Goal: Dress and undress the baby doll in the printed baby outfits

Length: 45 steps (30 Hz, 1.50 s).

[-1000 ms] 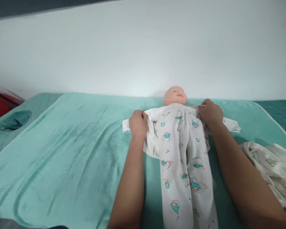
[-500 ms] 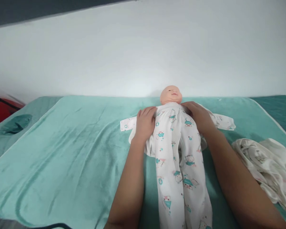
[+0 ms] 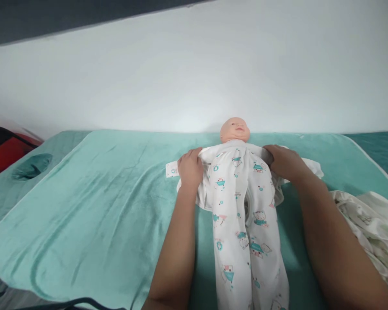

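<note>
A baby doll (image 3: 235,130) lies on its back, head toward the wall, with a white printed long-sleeved top (image 3: 205,196) around its torso and out to both sides. White baby pants (image 3: 234,206) with teal boats and bears cover its front, their legs stretching toward me. My left hand (image 3: 190,168) is closed on the left end of the pants' waistband, over the top's left sleeve. At the opposite end, my right hand (image 3: 284,162) pinches the waistband, fingers curled. Between the hands the band is spread wide below the doll's neck. The doll's arms and legs are hidden.
Crumpled white printed cloth (image 3: 371,224) lies at the right. A teal plush mat (image 3: 100,206) with a pale edge covers the surface, against a white wall (image 3: 181,77). Red and black items (image 3: 6,150) sit far left; a dark cable (image 3: 80,302) runs along the front edge.
My hands have moved apart, left hand to the left and right hand to the right, and the waistband is stretched wider. The view has shifted slightly.
</note>
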### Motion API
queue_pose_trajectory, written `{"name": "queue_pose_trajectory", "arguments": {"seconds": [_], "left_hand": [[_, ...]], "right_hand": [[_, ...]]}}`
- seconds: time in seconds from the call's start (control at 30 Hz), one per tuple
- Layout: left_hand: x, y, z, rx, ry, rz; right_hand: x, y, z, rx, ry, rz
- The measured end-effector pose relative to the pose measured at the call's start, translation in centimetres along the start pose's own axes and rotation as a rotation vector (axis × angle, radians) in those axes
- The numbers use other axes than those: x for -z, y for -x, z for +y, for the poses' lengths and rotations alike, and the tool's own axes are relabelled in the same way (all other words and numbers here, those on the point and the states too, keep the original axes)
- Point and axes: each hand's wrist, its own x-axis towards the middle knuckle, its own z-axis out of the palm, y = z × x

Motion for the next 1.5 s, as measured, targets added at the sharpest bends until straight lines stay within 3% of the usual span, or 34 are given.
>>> {"name": "queue_pose_trajectory", "arguments": {"seconds": [0.1,0.2,0.23,0.33,0.4,0.5,0.67,0.9,1.13,1.33,1.5], "left_hand": [[-0.1,-0.2,0.1,0.045,0.012,0.005],[-0.2,-0.3,0.2,0.077,0.018,0.013],[-0.2,-0.4,0.2,0.085,0.020,0.010],[-0.2,-0.4,0.1,0.110,0.034,-0.004],[-0.2,-0.4,0.0,0.120,0.052,-0.009],[0.0,-0.4,0.0,0.142,0.069,-0.021],[0.1,-0.5,0.2,0.177,0.035,-0.036],[0.4,-0.4,0.4,0.172,-0.019,-0.041],[0.3,-0.3,-0.2,0.209,0.024,0.007],[0.4,-0.2,-0.4,0.252,0.042,-0.011],[0.6,-0.2,-0.6,0.279,-0.012,-0.077]], "right_hand": [[1.7,1.0,-2.0,0.099,-0.165,0.144],[3.4,1.4,-6.9,0.244,-0.323,0.220],[3.7,1.1,-9.0,0.318,-0.317,0.201],[3.4,-0.7,-14.8,0.581,-0.111,-0.039],[2.5,-2.4,-17.6,0.587,0.088,-0.128],[1.4,-4.4,-19.7,0.554,0.203,-0.155],[1.3,-5.6,-20.1,0.516,0.239,-0.210],[2.7,-5.0,-20.0,0.495,0.242,-0.217],[4.9,-5.3,-17.7,0.436,0.303,-0.287],[6.9,-4.7,-15.2,0.379,0.339,-0.183],[8.1,-3.9,-14.7,0.348,0.349,-0.138]]}}
